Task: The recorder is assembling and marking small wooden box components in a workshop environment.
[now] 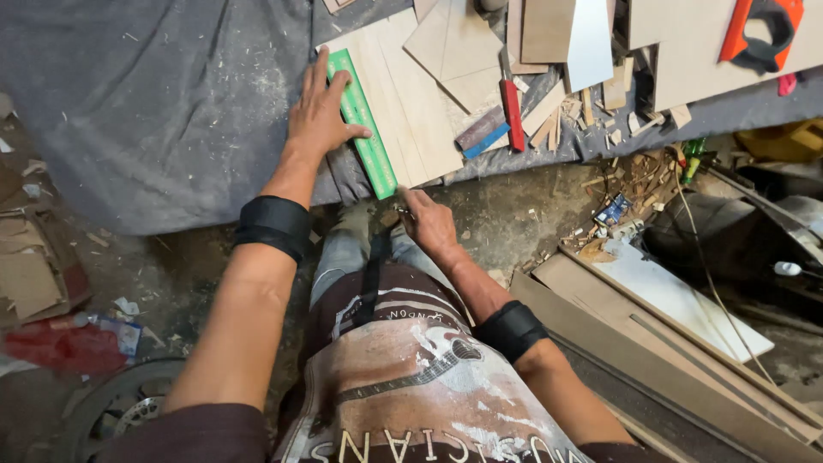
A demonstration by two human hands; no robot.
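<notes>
Green ruler (363, 122): long, flat, lay slantwise along the left edge of a pale wooden board (410, 103), its lower end reaching the near edge of the desk (154, 94).

Left hand (321, 116): rested flat on the upper half of the ruler, fingers (319, 70) spread and open, thumb stretched across the ruler's face, pressing it down rather than gripping it. A black band (274, 225) circled the forearm.

Right hand (429, 223): held just below the ruler's lower end, off the desk edge, fingers closed around a small metallic object (401, 210); what kind of object could not be told. A second black band (510, 328) sat on that forearm.

Wooden board: light plywood sheet, touching the ruler along one side; smaller square offcuts (454, 47) lay stacked upon its upper part.

Desk: covered in grey dusty cloth, sprinkled with sawdust.

Red-handled tool (512, 113): lay just to the right of the board, beside a red-and-blue block (482, 133).

Orange handsaw handle (761, 30): lay on a larger sheet at the far right, well apart from both hands.

Wood scraps (591, 107): scattered along the right part of the desk.

Floor: long boards (677, 317) leaned at the lower right; red wrapper (64, 347) lay at the lower left.
</notes>
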